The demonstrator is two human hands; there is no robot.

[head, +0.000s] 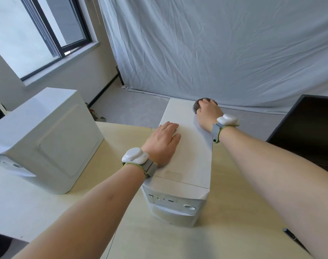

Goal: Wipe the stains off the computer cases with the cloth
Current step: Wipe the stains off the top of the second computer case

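Upright on the pale wooden surface [234,212], front panel toward the person: a white computer case [185,159], long axis running straight away from the body toward the draped backdrop [215,53]. Far along that axis, at the back right corner of the top panel: the grey cloth [197,105], bunched under the right hand [208,113], fingers curled down over it, pressing it onto the panel. Nearer the body, flat on the left side of the same top panel: the left hand [163,143], fingers straight and together, holding nothing, likely just steadying the box.

So the decisive relation: cloth at the far end, most of the top panel lying between it and the person. Any return stroke therefore a pull back along the long axis, down the right half, alongside the left hand rather than through it. To clean the left half, need to lift or shift that resting palm first.

No stains plainly visible on the top panel from here; too faint to tell.

Off to the left, well apart, on the same surface: a second computer case [47,137], standing at an angle, untouched, nearer the left hand than the right. Reaching it likely a cross-body move for the cloth. At the right edge, a dark monitor [309,131]; near the front right, a pen [290,235].
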